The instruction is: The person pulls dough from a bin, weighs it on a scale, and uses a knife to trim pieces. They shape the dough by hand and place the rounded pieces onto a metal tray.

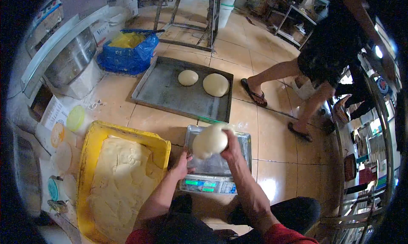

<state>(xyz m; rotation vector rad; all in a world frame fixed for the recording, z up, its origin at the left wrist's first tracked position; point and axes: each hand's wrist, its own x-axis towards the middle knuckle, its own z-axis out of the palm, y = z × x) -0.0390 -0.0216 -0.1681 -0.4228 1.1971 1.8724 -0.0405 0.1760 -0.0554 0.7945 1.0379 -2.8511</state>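
Observation:
A large lump of pale dough (210, 143) is held above the metal pan of a digital scale (214, 164). My right hand (231, 146) grips its right side. Just left of the dough, my left hand (183, 164) has its fingers apart at the scale's left edge, with nothing seen in it. Beyond the scale, a dark baking tray (165, 91) bears two round dough balls, a smaller one (188, 78) and a larger one (216, 85). To the left stands a yellow tub (165, 148) filled with soft dough (123, 184).
A blue bag (127, 59) with yellow contents sits behind the tray. A steel bowl (72, 61) is at the far left, several round lids below it. Another person (323, 53) in sandals is walking at the right, near a rack. A wooden stand (210, 19) rises at the back.

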